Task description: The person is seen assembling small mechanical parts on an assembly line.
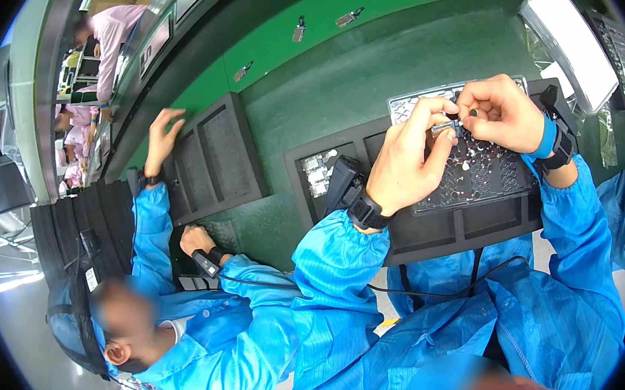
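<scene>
My left hand [411, 155] pinches a small silver rectangular part [445, 127] between thumb and fingertips. Right against it, my right hand [502, 113] has its thumb and index finger closed at the part's edge; what those fingertips hold is too small to make out. Both hands are above a clear plastic tray [475, 200] strewn with many tiny dark, white and reddish pieces. That tray rests on a black foam tray [420, 241] with compartments. In its left compartment lie several small silver parts [317, 172].
A co-worker's hand [160, 137] is beside another black foam tray [239, 140] on the left. Small metal parts [299, 29] lie along the far green work surface [323, 77]. A white-topped box [569, 46] stands at the far right. A black cable [438, 294] crosses by my sleeves.
</scene>
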`<state>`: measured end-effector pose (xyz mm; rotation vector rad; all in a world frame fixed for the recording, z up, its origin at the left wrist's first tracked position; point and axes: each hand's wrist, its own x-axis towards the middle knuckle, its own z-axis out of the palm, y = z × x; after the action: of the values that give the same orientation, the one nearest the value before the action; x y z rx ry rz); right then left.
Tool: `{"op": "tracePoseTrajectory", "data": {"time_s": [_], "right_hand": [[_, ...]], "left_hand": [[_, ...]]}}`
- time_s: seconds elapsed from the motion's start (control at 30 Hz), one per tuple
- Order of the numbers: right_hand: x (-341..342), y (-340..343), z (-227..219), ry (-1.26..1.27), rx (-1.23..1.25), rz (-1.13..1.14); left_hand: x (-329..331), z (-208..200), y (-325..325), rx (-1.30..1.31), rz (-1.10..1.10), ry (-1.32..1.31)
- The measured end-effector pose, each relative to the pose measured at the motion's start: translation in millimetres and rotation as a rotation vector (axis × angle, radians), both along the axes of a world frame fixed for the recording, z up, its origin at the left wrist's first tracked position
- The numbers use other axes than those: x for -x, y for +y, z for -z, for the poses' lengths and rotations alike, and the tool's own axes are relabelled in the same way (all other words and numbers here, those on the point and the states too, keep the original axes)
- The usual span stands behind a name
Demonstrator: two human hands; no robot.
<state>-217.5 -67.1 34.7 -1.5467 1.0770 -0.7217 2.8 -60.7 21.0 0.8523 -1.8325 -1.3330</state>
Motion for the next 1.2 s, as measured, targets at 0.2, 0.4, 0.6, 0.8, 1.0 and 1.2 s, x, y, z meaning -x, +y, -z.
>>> {"op": "tracePoseTrajectory", "data": {"time_s": [0.2, 0.4, 0.6, 0.8, 1.0, 1.2], "right_hand": [[0.8, -1.8, -1.1, 0.111, 0.147, -0.025], [1.8, -2.4, -2.7, 0.128, 0.189, 0.001], [2.4, -2.7, -3.2, 0.102, 0.151, -0.003], [-1.0, 0.7, -5.7, 0.063, 0.084, 0.066], [-3.3, 1.8, -6.2, 0.149, 0.228, 0.065], [-9.2, 0.2, 1.8, 0.124, 0.254, 0.073]], "left_hand": [[-0.5, 2.3, -0.7, 0.003, -0.008, -0.019], [-1.2, 5.0, -1.0, 0.021, -0.003, -0.028], [-1.6, 4.8, 0.2, -0.031, -0.014, -0.039], [2.9, 6.4, 2.2, 0.098, -0.083, -0.056], [3.2, 4.2, 0.9, 0.127, -0.070, -0.098], [-1.8, 3.7, 1.6, 0.143, -0.092, -0.073]]}}
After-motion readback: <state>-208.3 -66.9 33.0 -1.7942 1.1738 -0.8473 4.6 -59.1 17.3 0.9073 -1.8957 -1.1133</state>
